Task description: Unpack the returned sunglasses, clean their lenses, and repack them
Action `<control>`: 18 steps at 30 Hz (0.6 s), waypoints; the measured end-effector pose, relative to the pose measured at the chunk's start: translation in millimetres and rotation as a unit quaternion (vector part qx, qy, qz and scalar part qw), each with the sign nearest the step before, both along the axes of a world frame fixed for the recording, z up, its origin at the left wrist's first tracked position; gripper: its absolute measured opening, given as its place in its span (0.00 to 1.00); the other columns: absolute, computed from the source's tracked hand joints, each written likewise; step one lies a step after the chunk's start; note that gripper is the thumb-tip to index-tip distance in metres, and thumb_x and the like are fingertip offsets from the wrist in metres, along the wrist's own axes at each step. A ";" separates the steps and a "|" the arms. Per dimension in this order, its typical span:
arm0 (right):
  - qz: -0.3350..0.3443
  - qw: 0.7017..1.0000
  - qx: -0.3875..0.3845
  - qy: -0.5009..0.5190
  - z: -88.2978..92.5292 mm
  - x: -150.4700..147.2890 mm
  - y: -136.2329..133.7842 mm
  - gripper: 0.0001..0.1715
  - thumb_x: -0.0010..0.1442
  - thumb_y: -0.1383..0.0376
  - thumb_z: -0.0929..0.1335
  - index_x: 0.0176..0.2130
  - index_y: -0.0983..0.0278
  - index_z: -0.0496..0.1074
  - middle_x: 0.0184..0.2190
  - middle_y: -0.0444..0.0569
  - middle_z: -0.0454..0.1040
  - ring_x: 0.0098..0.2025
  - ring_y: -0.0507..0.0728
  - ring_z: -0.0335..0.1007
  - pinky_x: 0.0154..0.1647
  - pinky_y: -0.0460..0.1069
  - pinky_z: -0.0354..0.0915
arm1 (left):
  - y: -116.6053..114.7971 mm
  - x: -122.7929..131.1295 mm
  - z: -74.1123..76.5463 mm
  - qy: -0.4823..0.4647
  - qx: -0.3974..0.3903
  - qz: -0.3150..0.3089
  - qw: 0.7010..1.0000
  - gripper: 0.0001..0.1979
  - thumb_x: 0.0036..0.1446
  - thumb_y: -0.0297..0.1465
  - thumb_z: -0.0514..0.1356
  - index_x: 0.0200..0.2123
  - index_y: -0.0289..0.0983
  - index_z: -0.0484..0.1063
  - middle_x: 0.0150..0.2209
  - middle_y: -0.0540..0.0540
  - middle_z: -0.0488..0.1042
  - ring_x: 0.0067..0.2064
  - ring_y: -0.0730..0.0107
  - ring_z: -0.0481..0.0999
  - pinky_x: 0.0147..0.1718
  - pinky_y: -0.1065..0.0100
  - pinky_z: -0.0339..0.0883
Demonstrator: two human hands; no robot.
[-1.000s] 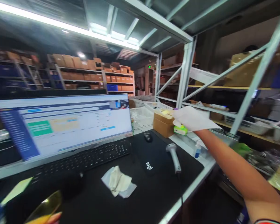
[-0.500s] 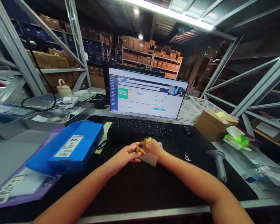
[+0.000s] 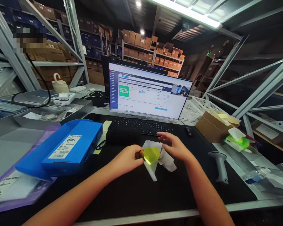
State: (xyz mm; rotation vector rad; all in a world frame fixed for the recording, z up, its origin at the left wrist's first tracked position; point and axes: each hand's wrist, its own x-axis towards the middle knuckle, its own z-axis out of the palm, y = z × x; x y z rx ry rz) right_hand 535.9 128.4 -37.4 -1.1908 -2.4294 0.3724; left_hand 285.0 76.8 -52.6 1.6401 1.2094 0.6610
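My left hand (image 3: 126, 160) pinches a yellow tinted lens (image 3: 151, 154) by its edge, just above the black desk mat (image 3: 141, 191). White tissues (image 3: 160, 157) lie crumpled under and beside the lens. My right hand (image 3: 176, 146) hovers over the tissues with its fingers spread and holds nothing. A black keyboard (image 3: 141, 125) and a lit monitor (image 3: 147, 92) stand behind both hands.
A blue case (image 3: 70, 147) lies on a purple folder (image 3: 16, 185) at the left, with grey metal trays (image 3: 52, 113) behind. At the right are a mouse (image 3: 188, 131), a barcode scanner (image 3: 219, 161), a cardboard box (image 3: 209, 127) and a green tissue pack (image 3: 238, 141). Steel shelving surrounds the desk.
My right arm came back from the tissue pack at the right. Both hands met at the lens over the mat; now my right hand has let go and opened, and the tissues lie spread out.
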 end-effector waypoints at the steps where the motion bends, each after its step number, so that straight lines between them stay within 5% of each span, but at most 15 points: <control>1: 0.063 0.997 -0.021 0.039 6.9 5.9 -11.3 0.41 0.58 0.71 0.69 0.66 0.58 0.57 0.63 0.52 0.66 0.61 0.58 0.66 0.59 0.54 0.66 | -1.0 2.5 6.4 0.031 0.039 0.000 0.999 0.08 0.46 0.31 0.63 0.32 0.37 0.75 0.43 0.44 0.77 0.45 0.56 0.76 0.43 0.64 0.67; 3: 0.135 0.987 -0.032 0.078 13.8 11.3 -30.6 0.55 0.51 0.68 0.75 0.70 0.53 0.50 0.67 0.52 0.59 0.66 0.62 0.58 0.65 0.58 0.60 | -1.9 10.0 18.0 0.130 0.136 -0.009 0.982 0.06 0.48 0.30 0.61 0.32 0.38 0.75 0.48 0.43 0.76 0.48 0.55 0.75 0.45 0.62 0.66; 5: 0.117 0.991 -0.002 0.062 10.6 10.2 -40.9 0.62 0.48 0.67 0.78 0.70 0.51 0.47 0.66 0.52 0.60 0.66 0.64 0.59 0.66 0.60 0.58 | 0.5 20.5 24.4 0.222 0.214 -0.028 0.951 0.06 0.49 0.28 0.59 0.32 0.38 0.75 0.47 0.42 0.76 0.47 0.55 0.76 0.45 0.62 0.65; 8: 0.064 0.997 0.052 0.000 -4.3 6.4 -39.3 0.56 0.48 0.69 0.78 0.68 0.51 0.54 0.58 0.53 0.71 0.57 0.65 0.69 0.58 0.62 0.65 | 12.0 37.4 21.3 0.249 0.226 -0.045 0.941 0.07 0.48 0.28 0.59 0.32 0.39 0.75 0.39 0.44 0.78 0.42 0.56 0.77 0.39 0.64 0.65; 13: 0.055 0.990 0.125 -0.035 -23.0 12.5 -26.2 0.50 0.46 0.74 0.77 0.64 0.59 0.62 0.57 0.58 0.72 0.57 0.67 0.70 0.56 0.63 0.67 | 32.7 56.5 10.8 0.258 0.190 -0.041 0.946 0.04 0.47 0.30 0.60 0.28 0.38 0.75 0.30 0.45 0.77 0.33 0.59 0.77 0.31 0.65 0.64; 16: 0.034 0.993 0.110 -0.017 -28.1 22.6 -23.1 0.43 0.47 0.76 0.75 0.61 0.60 0.67 0.54 0.56 0.75 0.52 0.64 0.74 0.53 0.59 0.70 | 38.3 62.0 17.5 0.243 0.188 -0.054 0.950 0.11 0.45 0.32 0.63 0.35 0.38 0.77 0.36 0.44 0.79 0.38 0.56 0.78 0.37 0.64 0.68; 18: 0.011 0.996 0.091 0.006 -29.9 33.4 -20.8 0.41 0.46 0.76 0.75 0.59 0.62 0.69 0.53 0.55 0.76 0.52 0.64 0.74 0.54 0.58 0.70 | 44.3 61.6 24.4 0.220 0.196 -0.070 0.953 0.25 0.42 0.36 0.67 0.47 0.40 0.75 0.49 0.43 0.78 0.49 0.53 0.76 0.47 0.62 0.68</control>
